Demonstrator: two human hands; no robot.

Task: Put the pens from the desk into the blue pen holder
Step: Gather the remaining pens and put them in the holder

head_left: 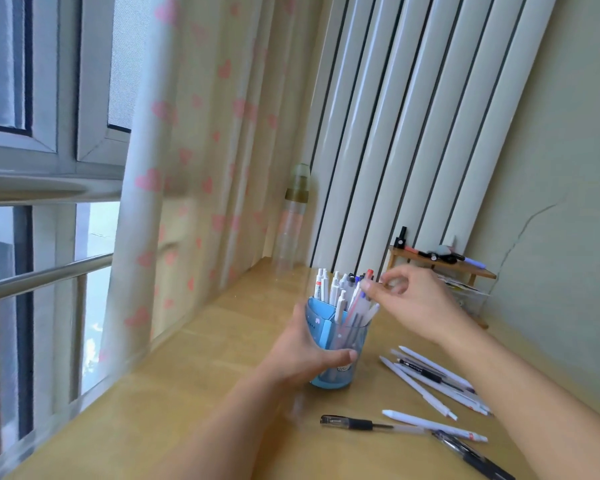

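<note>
Blue translucent pen holder [336, 344], white pens [333, 292] upright (crowded), left hand [302, 355] gripping

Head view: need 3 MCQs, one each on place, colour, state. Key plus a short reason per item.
1. Where do the loose pens lie relative to the pen holder?
A. to its right on the desk
B. to its left by the curtain
C. on the wooden rack

2. What colour is the pen holder?
A. red
B. blue
C. black

3. What is the left hand doing?
A. resting flat on the desk
B. lifting a pen
C. gripping the holder

Key: 1 A, pens lie scattered right of the holder; 2 B, its body is translucent blue; 3 C, the thumb wraps its front while the right hand is at the pen tops.
</note>
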